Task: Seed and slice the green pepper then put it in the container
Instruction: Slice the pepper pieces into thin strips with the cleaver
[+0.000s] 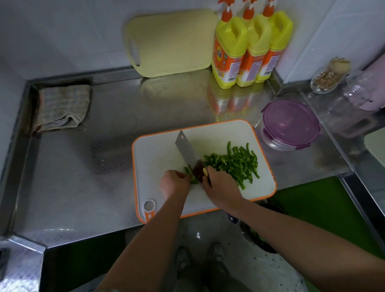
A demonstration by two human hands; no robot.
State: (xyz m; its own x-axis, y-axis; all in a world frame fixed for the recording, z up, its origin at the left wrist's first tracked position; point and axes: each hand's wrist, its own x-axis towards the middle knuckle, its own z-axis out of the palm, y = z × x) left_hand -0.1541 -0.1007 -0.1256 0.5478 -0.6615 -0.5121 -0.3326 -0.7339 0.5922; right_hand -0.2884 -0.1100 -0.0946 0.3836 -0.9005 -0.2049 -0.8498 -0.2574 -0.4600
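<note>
A white cutting board with an orange rim (160, 153) lies on the steel counter. A pile of green pepper strips (235, 163) covers its right half. My right hand (218, 187) grips the handle of a cleaver (188, 150), whose blade points away over the board. My left hand (174, 182) holds down a small uncut piece of green pepper (189, 173) with curled fingers, right beside the blade. A round clear container with a purple clip lid (288, 124) stands just past the board's far right corner, its lid on.
A yellow cutting board (170, 42) leans on the back wall beside three yellow detergent bottles (250, 48). A folded cloth (62, 107) lies at the counter's left back. Glass jars (354, 96) crowd the right side. A dark bowl (258, 238) sits on the floor below the counter edge.
</note>
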